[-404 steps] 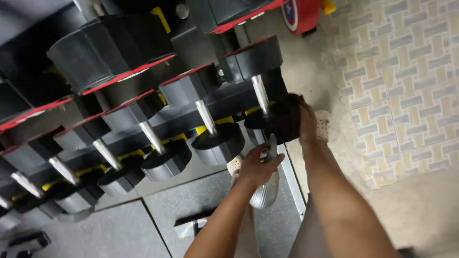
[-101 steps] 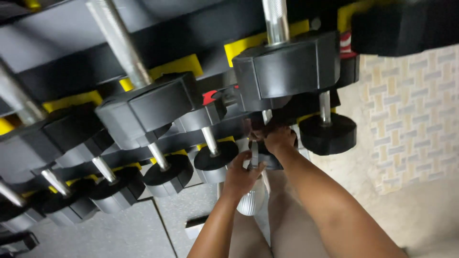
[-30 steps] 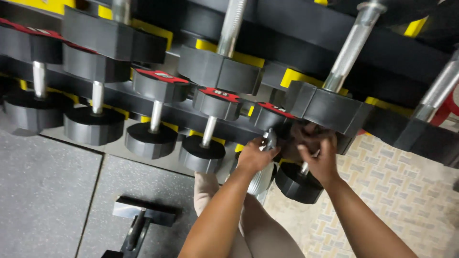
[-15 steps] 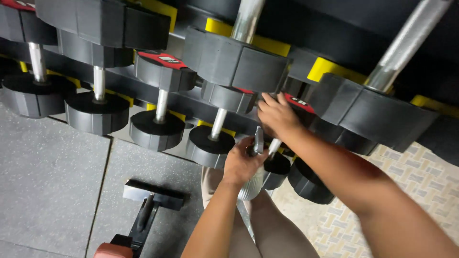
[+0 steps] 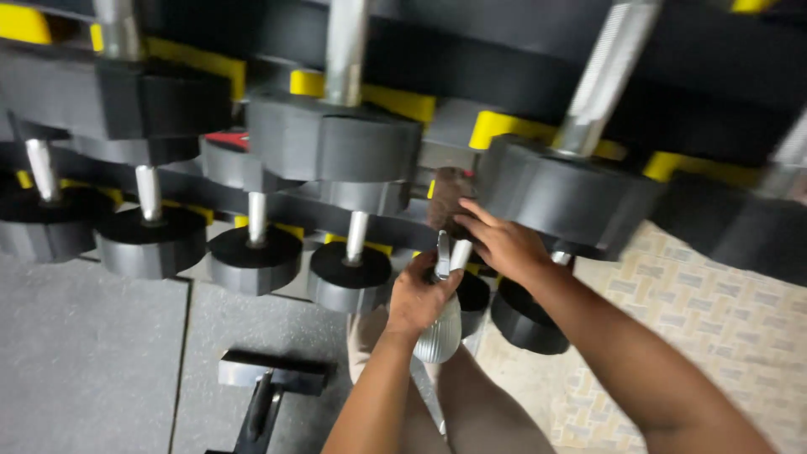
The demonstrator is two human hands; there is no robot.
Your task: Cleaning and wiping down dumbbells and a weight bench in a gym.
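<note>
My left hand (image 5: 418,294) grips a clear ribbed spray bottle (image 5: 440,332) by its neck and trigger, the bottle hanging below the fist. My right hand (image 5: 503,242) holds a dark brown cloth (image 5: 448,199) against the end of a small dumbbell on the lower row of a black rack with yellow pads (image 5: 496,128). The cloth covers most of that dumbbell's head; its chrome handle (image 5: 461,254) shows just beneath. Large black dumbbells (image 5: 334,147) sit on the upper row right above both hands.
Smaller dumbbells (image 5: 255,258) line the lower row to the left. A black and steel bench foot (image 5: 271,374) stands on grey rubber floor mats (image 5: 84,361). Patterned beige tile (image 5: 723,311) lies to the right. My legs (image 5: 471,412) are below my arms.
My right hand has slid down and right, now pressing the brown cloth on a lower dumbbell head. The view has shifted slightly. My left hand keeps the spray bottle.
</note>
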